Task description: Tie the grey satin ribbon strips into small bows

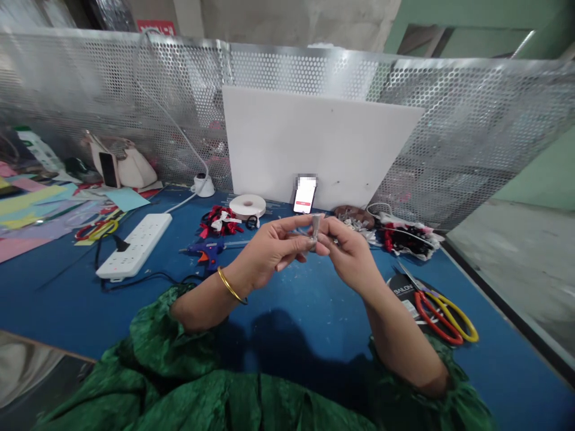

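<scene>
Both hands meet above the middle of the blue table, pinching a small grey ribbon bow (316,225) between their fingertips. My left hand (273,244) grips it from the left, thumb and forefinger closed on it. From the right, my right hand (345,246) holds the same piece, its fingers curled. Part of the ribbon is hidden behind the fingers, so its full shape does not show. Beyond the hands, a phone (305,194) with a lit screen leans on a white board (314,143). A blue glue gun (209,251) lies left of my left hand.
Scissors with red and yellow handles (442,317) lie at right, near a pile of dark red and white ribbons (411,238). A white power strip (135,246), a tape roll (247,206) and red-black bows (220,222) are at left. A perforated metal screen (179,96) stands behind.
</scene>
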A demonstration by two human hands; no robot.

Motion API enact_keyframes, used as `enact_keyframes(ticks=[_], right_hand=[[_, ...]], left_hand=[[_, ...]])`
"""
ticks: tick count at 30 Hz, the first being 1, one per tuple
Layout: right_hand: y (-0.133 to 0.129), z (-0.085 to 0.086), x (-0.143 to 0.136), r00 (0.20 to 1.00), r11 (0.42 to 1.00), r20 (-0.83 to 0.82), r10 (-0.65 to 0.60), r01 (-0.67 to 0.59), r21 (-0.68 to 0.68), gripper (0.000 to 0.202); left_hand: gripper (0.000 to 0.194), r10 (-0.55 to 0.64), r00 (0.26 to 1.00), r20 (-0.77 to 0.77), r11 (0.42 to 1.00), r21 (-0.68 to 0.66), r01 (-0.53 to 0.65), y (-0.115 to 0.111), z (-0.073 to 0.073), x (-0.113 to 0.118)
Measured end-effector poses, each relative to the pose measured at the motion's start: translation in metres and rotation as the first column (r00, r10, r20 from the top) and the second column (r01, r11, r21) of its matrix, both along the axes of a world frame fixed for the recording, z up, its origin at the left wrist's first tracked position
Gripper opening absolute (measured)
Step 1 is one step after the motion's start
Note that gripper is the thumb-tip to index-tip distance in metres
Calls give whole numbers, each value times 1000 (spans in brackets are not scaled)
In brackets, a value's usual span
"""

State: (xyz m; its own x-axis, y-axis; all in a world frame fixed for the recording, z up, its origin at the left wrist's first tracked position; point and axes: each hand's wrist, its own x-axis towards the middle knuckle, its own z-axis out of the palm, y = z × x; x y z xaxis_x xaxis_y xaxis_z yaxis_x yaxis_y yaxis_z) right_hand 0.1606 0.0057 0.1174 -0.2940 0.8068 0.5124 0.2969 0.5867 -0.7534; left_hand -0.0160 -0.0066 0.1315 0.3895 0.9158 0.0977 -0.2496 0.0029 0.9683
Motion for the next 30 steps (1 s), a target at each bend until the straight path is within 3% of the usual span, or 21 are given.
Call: enact_keyframes(ticks=[5, 7, 9, 11, 14, 17, 22, 26, 30], right_hand=[[-8, 9, 4, 965, 985, 206, -165, 150, 84, 25], [-13, 13, 3, 962, 964, 154, -228, 200, 176, 25], [-14, 14, 0, 978, 961, 20, -209, 201, 189, 26], [-13, 11, -5, 977, 987, -168, -128, 143, 78, 25], [-8, 4, -11, 901, 986, -434, -20, -55, -160, 22], [-7, -1, -15, 861, 961, -507, 30, -165, -223, 26], [-17, 2, -19, 895, 990, -445, -24, -40, -134, 30], [-25, 1, -21, 942, 998, -333, -48, 33, -49, 29], [-23, -6, -22, 986, 989, -141, -92, 107, 103, 26]], left_hand=[[52, 67, 997, -29, 996, 60, -65, 8, -6, 1], [53, 80, 995, -67, 994, 77, -74, 10, -9, 2], [55, 83, 992, -97, 993, 89, -75, 10, -10, 3], [55, 84, 990, -115, 993, 93, -74, 9, -11, 3], [52, 96, 987, -132, 991, 108, -82, 7, -11, 4], [50, 122, 975, -184, 985, 142, -97, 7, -11, 6], [41, 192, 961, -201, 941, 315, -122, 11, -20, 11], [35, 350, 908, -229, 828, 529, -186, 12, -30, 13], [32, 382, 897, -223, 812, 545, -211, 18, -39, 16]])
